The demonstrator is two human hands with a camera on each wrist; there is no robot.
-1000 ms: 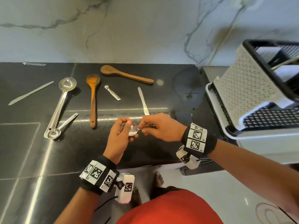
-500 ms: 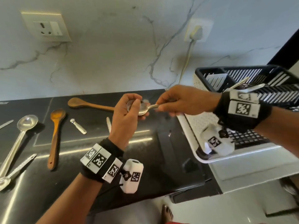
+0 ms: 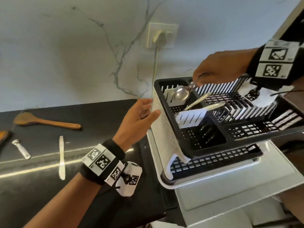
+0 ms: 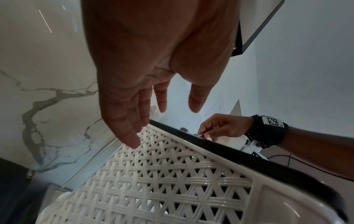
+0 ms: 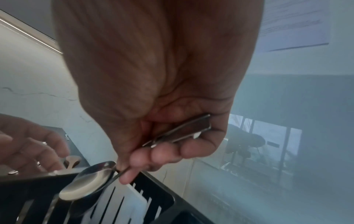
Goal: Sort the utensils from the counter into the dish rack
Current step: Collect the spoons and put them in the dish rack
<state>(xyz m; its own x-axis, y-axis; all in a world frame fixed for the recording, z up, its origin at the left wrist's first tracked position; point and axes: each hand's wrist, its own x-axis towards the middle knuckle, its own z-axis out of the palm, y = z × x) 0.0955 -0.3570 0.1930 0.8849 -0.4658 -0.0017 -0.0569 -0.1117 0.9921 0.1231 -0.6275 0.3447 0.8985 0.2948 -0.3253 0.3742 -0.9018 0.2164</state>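
My right hand (image 3: 198, 79) pinches the handle of a steel spoon (image 3: 181, 94), bowl pointing down-left. It hangs just over the back-left cutlery compartment of the black-and-white dish rack (image 3: 162, 129). The right wrist view shows the fingers (image 5: 134, 165) curled round the handle and the spoon bowl (image 5: 88, 184) above the slotted divider. My left hand (image 3: 141, 112) is empty with straight fingers (image 4: 162, 103), close beside the rack's white lattice wall (image 4: 162, 174). Two steel handles (image 3: 199, 100) lie in the rack.
On the black counter (image 3: 98, 125) to the left lie a wooden spatula (image 3: 46, 120), a steel knife (image 3: 61, 157) and a short metal utensil (image 3: 21, 148). A plug and cable (image 3: 156, 63) hang on the marble wall behind the rack.
Both hands held the spoon before. The left hand has let go and opened; the right hand has carried the spoon rightward over the rack, and my view has turned to the right.
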